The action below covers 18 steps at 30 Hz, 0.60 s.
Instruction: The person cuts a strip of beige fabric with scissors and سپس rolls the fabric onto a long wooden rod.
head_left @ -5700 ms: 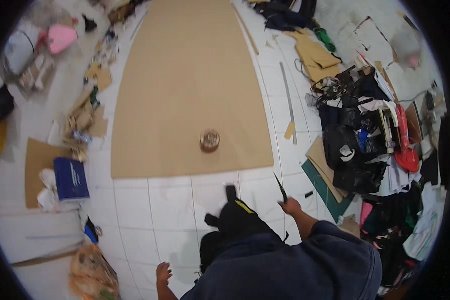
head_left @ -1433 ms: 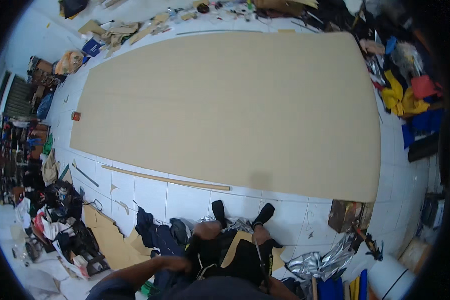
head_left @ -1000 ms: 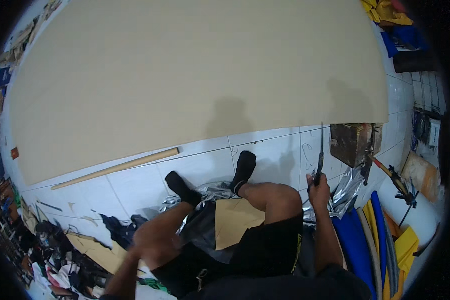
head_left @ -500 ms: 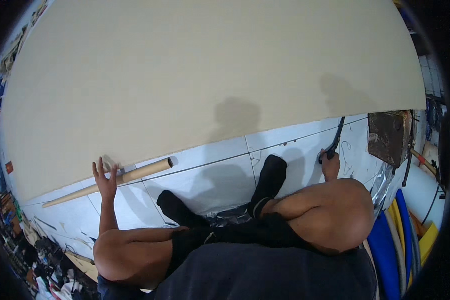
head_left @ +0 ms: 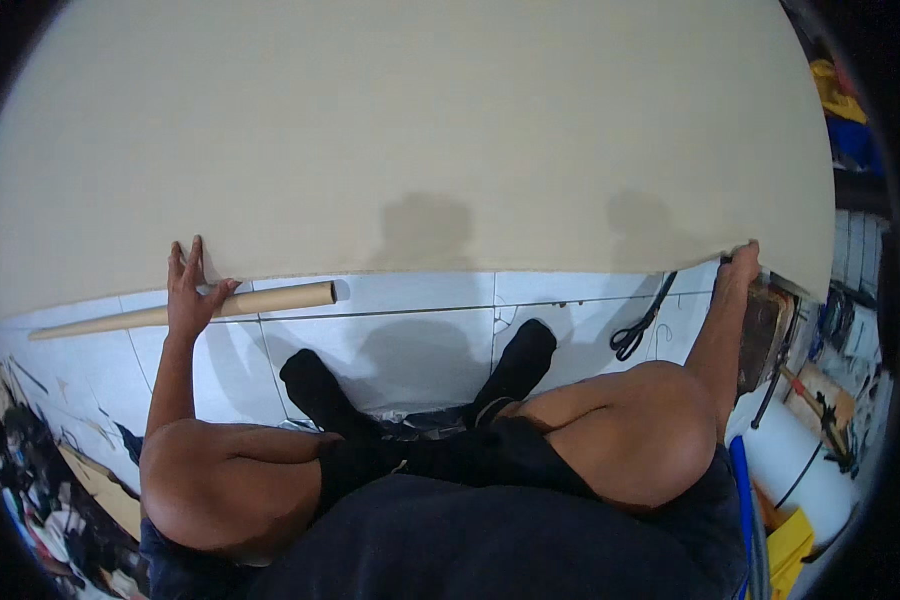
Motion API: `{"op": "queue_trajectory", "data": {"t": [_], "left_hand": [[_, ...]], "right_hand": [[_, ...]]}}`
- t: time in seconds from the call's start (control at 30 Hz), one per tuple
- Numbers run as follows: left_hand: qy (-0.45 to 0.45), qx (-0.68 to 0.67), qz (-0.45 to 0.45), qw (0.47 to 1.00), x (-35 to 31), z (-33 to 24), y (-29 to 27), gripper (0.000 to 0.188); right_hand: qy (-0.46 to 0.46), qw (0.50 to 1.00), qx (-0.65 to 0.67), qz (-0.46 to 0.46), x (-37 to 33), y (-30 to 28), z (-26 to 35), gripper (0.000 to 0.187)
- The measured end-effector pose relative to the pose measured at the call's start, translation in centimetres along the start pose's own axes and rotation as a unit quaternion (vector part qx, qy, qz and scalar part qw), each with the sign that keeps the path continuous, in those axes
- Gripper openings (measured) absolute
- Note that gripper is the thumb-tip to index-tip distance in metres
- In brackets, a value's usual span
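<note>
A large beige sheet (head_left: 470, 130) covers most of the view, its near edge lying across the white tiles. My left hand (head_left: 191, 292) rests over that edge at the left, open, fingers spread on the sheet. A cardboard tube (head_left: 280, 299) lies on the floor, passing by this hand's wrist. At the right, my right hand (head_left: 742, 268) is closed on the sheet's near edge, which bunches up slightly there. Black-handled scissors (head_left: 630, 339) lie on the tiles left of my right forearm, their tips reaching the sheet's edge.
Beside my right forearm stands a dark brown block (head_left: 762, 335). A white roll (head_left: 805, 440), tools and yellow and blue items sit farther right. Mixed clutter (head_left: 30, 480) lines the lower left. My feet in dark socks (head_left: 525, 360) are on the white tiled floor (head_left: 410, 345).
My right hand has let go of the scissors, left them on the floor, and moved up and right to grip the sheet's edge. My left hand has come down onto the sheet.
</note>
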<state>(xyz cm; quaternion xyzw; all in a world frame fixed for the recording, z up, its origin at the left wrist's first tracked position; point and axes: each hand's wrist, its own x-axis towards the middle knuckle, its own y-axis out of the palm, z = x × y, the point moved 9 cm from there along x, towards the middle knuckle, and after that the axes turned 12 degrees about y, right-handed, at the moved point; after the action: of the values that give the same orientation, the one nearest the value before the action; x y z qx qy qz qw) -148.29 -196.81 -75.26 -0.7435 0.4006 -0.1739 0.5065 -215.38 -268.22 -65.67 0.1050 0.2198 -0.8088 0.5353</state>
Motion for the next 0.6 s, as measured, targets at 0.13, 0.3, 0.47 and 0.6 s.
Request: {"op": "queue_trajectory", "data": {"t": [0.13,0.3,0.47,0.6], "left_hand": [[0.006,0.075,0.004,0.997,-1.7,1.4,-2.1,0.095],[-0.016,0.083,0.017,0.996,-2.2,1.4,-1.5,0.096],[-0.011,0.051,0.007,0.999,-1.0,1.1,-0.8,0.096],[-0.002,0.066,-0.003,0.998,-1.1,-0.7,-2.9,0.088]], "right_hand": [[-0.005,0.992,-0.022,-0.126,-5.2,4.6,-4.0,0.051],[-0.003,0.997,-0.030,-0.074,-5.7,9.3,-8.2,0.053],[-0.118,0.953,-0.277,-0.041,-3.0,10.8,-12.2,0.060],[0.084,0.995,-0.035,-0.050,1.7,4.7,-13.9,0.067]]}}
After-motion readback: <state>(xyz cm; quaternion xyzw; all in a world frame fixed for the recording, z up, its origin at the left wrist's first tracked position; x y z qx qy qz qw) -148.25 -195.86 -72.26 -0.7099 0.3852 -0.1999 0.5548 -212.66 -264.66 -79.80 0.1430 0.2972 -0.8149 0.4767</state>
